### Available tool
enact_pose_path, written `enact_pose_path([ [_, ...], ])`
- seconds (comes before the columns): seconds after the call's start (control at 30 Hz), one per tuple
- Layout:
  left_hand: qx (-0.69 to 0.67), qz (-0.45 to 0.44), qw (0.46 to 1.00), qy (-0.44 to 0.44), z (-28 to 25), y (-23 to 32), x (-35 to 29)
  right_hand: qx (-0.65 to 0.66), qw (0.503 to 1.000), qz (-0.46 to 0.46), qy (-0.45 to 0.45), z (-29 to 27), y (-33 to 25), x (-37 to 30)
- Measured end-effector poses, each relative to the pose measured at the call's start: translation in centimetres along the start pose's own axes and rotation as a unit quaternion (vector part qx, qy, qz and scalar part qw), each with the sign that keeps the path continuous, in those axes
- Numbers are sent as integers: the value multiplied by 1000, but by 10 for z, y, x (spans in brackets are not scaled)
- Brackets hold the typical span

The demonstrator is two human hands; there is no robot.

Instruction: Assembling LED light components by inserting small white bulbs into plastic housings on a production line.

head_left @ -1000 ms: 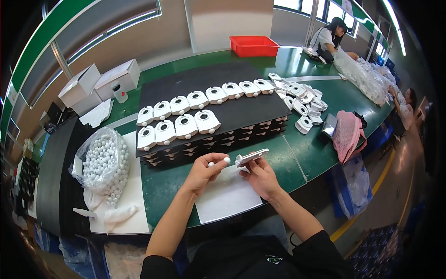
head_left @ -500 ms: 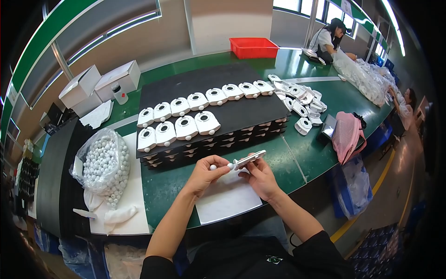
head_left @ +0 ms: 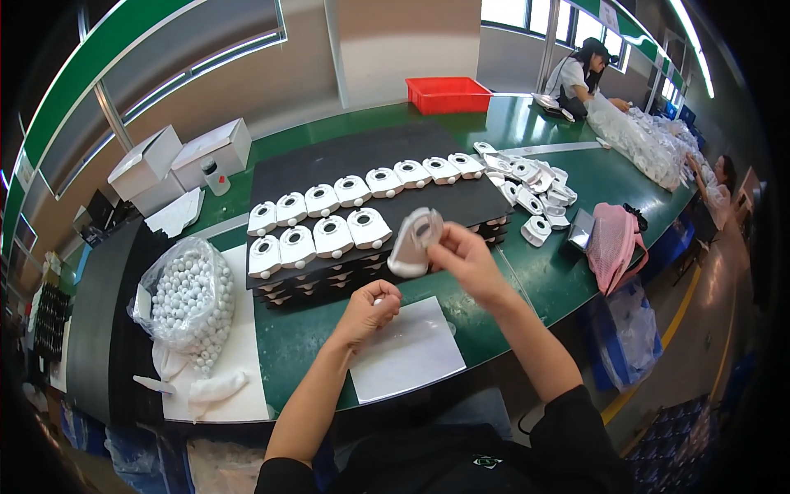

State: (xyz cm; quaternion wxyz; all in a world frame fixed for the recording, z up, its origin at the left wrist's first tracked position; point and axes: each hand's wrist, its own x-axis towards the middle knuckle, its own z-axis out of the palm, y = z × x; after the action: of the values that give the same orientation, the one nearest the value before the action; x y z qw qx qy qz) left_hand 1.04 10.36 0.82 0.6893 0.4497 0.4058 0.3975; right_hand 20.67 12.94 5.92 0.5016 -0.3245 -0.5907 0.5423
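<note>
My right hand (head_left: 467, 262) pinches a white plastic housing (head_left: 403, 253) with a round hole, slightly blurred, over the front edge of the black foam stack. My left hand (head_left: 370, 313) is curled closed above a white sheet (head_left: 409, 354). A bit of a white ball (head_left: 378, 302) shows between its fingers; whether it holds more than one is hidden. On the black foam sheet (head_left: 346, 148) stand two rows of similar housings (head_left: 351, 190), each with a small white ball at its front edge. The shorter front row ends to the left of the held housing.
A clear bag of white balls (head_left: 193, 288) sits at the left, beside stacked black foam (head_left: 107, 329). Loose housings (head_left: 535, 193) lie heaped at the right, near a pink mesh bag (head_left: 615, 243). Farther back are a red bin (head_left: 448, 96), white boxes (head_left: 212, 154) and a person (head_left: 576, 78).
My right hand has carried the housing up and forward, away from my left hand, turning it to show its holed face. My left hand has stayed low and curled further closed.
</note>
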Motion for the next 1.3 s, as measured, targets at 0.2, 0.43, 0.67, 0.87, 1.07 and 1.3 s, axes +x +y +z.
enact_pose_path([
  [0.2, -151, -47, 987, 16, -2, 6, 1, -253, 964, -8, 80, -27, 1, 63],
  [0.43, -238, -50, 970, -14, -8, 4, 1, -322, 945, -4, 47, -36, 16, 84],
  [0.67, -246, -48, 968, -15, -9, 4, 1, -354, 871, -177, 291, -101, 0, 39],
  [0.87, -194, -47, 980, -12, -2, 1, 2, -720, 647, -92, 235, -179, 44, -24],
  [1.07, -197, -29, 980, 8, -4, 1, -1, -665, 712, -44, 219, -135, 40, -72],
  [1.3, -248, 13, 968, -34, -4, 2, -5, -632, 767, 7, 110, -104, -2, -104],
])
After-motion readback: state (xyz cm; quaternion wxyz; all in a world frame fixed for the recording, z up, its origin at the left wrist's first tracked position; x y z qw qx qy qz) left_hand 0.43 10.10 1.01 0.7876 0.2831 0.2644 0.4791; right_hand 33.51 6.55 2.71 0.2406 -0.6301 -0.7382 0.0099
